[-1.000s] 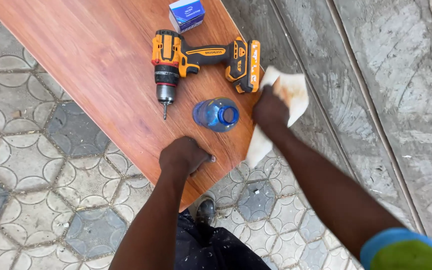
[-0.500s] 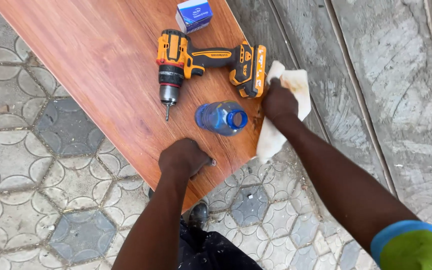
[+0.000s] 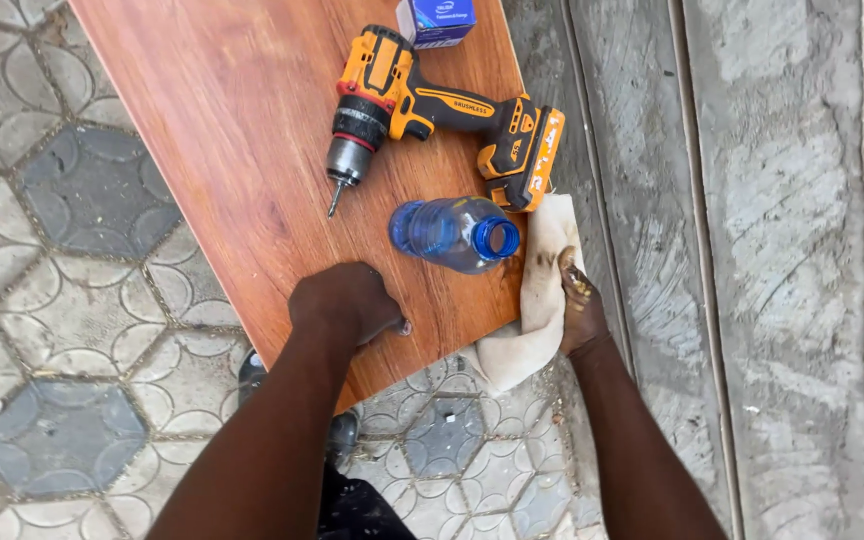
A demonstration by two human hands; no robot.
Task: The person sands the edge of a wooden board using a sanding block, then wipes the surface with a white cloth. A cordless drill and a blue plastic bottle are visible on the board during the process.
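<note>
We are at an outdoor carpentry spot: patterned paving stones [image 3: 62, 330] at lower left, rough concrete [image 3: 782, 250] (right side), cordless drill [image 3: 432, 110] on a board [image 3: 242, 130].

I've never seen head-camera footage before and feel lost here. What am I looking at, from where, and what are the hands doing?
The camera sits on a person's head, looking down at their own arms. A reddish wooden board lies over patterned paving. On it rest an orange and black cordless drill, a blue plastic bottle on its side and a small blue box. The left hand presses on the board near its end. The right hand holds a stained pale cloth against the board's edge.
</note>
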